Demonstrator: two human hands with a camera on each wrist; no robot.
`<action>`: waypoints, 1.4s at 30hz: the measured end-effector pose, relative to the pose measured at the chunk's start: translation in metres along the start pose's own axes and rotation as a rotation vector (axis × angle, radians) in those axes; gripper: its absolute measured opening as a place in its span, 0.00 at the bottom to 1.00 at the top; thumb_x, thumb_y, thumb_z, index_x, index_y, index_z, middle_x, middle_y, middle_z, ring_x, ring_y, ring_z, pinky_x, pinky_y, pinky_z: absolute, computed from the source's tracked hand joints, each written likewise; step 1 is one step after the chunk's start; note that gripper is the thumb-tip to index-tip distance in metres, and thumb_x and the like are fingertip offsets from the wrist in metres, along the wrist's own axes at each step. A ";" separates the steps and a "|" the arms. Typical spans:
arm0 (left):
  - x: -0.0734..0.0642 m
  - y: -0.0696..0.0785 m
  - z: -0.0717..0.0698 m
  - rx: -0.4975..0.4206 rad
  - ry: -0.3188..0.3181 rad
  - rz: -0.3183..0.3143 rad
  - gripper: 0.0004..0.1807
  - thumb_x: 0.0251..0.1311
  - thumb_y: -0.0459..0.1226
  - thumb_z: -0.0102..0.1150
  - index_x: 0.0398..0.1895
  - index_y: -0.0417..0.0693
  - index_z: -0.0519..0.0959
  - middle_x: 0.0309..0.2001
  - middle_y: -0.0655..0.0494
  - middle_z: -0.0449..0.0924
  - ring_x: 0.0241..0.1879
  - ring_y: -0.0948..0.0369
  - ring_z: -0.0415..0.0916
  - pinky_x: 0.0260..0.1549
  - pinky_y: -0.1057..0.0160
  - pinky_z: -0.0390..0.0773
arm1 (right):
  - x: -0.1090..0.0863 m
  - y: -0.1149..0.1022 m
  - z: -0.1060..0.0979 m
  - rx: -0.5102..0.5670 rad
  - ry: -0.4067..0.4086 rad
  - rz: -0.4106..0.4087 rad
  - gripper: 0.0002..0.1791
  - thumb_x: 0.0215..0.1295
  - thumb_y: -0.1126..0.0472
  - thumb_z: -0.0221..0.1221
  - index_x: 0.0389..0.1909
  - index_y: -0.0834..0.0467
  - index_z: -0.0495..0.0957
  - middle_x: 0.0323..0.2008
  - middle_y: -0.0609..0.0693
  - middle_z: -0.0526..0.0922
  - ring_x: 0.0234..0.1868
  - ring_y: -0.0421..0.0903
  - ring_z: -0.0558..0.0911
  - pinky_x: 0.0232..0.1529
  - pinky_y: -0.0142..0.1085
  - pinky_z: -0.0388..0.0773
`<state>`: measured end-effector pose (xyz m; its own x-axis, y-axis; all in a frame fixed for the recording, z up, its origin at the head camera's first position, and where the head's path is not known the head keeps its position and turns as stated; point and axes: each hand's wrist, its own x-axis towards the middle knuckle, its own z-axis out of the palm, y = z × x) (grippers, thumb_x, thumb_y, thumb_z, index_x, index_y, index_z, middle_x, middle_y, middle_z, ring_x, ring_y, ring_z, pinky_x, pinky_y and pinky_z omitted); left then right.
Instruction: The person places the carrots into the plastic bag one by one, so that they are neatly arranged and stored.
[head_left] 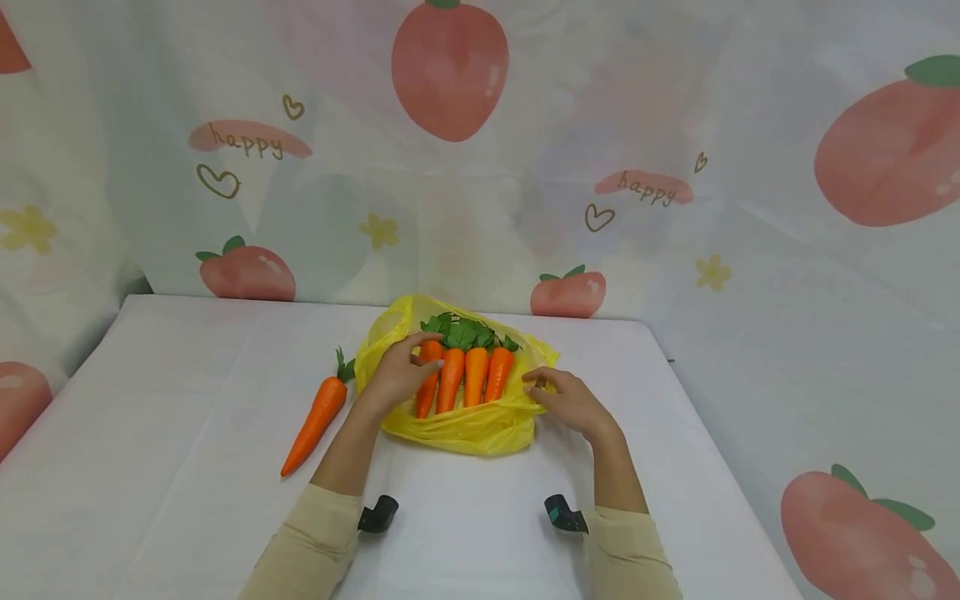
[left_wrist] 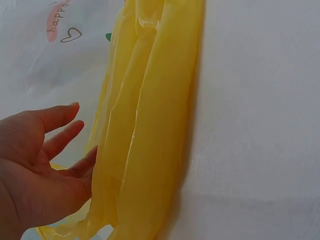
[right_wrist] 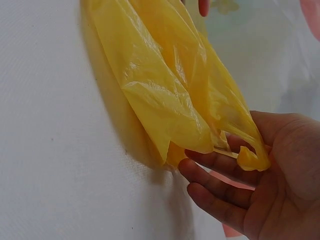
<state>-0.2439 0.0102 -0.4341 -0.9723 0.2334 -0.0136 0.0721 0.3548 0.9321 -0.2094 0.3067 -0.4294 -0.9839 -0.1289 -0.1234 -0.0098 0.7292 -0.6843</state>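
A yellow plastic bag [head_left: 468, 433] lies on its side on the white table, mouth spread. Several orange carrots [head_left: 476, 375] with green leafy tops show in its mouth, side by side. My left hand [head_left: 400, 372] reaches over the bag's left side, fingers spread loosely above the leftmost carrot [head_left: 427, 393]. In the left wrist view that hand [left_wrist: 42, 165] has nothing in its grasp, and one fingertip passes behind the bag's edge. At the bag's right edge, my right hand [head_left: 573, 402] holds the thin plastic between thumb and fingers. The thumb is partly hidden behind the plastic [right_wrist: 232, 107].
A single carrot [head_left: 318, 421] with a leafy top lies left of the bag, beside my left forearm. Black wrist-worn devices [head_left: 381, 515] sit at both sleeves. A printed cloth backdrop [head_left: 480, 208] stands behind the white table [head_left: 187, 400].
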 end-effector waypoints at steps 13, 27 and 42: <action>-0.013 0.002 -0.005 -0.059 -0.084 0.039 0.26 0.71 0.36 0.65 0.71 0.53 0.75 0.67 0.45 0.71 0.59 0.47 0.73 0.48 0.50 0.82 | 0.001 0.001 0.002 -0.015 -0.005 -0.017 0.18 0.78 0.55 0.56 0.61 0.59 0.80 0.62 0.58 0.79 0.64 0.60 0.72 0.68 0.63 0.63; -0.038 0.005 -0.010 0.121 -0.156 0.141 0.26 0.69 0.35 0.67 0.69 0.51 0.77 0.60 0.44 0.73 0.50 0.53 0.74 0.39 0.59 0.81 | 0.001 0.002 0.002 -0.003 -0.012 -0.007 0.18 0.78 0.55 0.56 0.61 0.59 0.80 0.62 0.58 0.78 0.63 0.60 0.72 0.67 0.64 0.63; -0.065 -0.008 -0.037 0.145 -0.160 0.235 0.24 0.69 0.36 0.67 0.67 0.52 0.78 0.65 0.47 0.72 0.50 0.53 0.77 0.46 0.55 0.82 | 0.002 0.005 0.004 -0.008 -0.006 0.000 0.18 0.78 0.54 0.56 0.60 0.58 0.80 0.62 0.58 0.79 0.62 0.59 0.73 0.67 0.63 0.64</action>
<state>-0.1896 -0.0409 -0.4278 -0.8785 0.4600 0.1287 0.3329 0.3965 0.8555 -0.2109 0.3071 -0.4358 -0.9829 -0.1331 -0.1272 -0.0117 0.7347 -0.6783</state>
